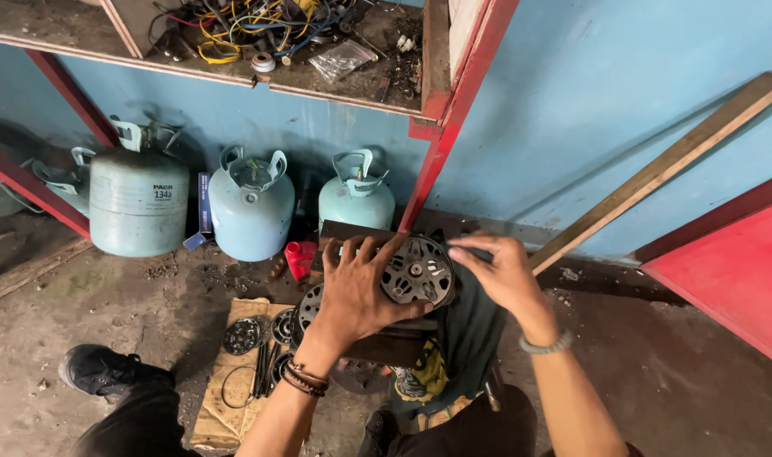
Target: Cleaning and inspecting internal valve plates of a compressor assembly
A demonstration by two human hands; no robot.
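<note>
A round slotted metal motor end cover point(420, 271) rests tilted on a dark wooden block point(394, 343) in front of me. My left hand point(356, 292) lies spread over the cover's left side and presses on it. My right hand point(500, 271) pinches the cover's right rim with fingertips. Both wrists wear bands. A dark cloth point(466, 338) hangs under my right hand.
Three pale blue gas cylinders point(250, 207) stand against the blue wall. A cardboard sheet point(234, 398) on the floor holds round metal parts point(244, 335) and rods. A red cup point(300, 256) sits nearby. A shelf with tangled wires point(250, 25) is above. A wooden plank point(665, 169) leans right.
</note>
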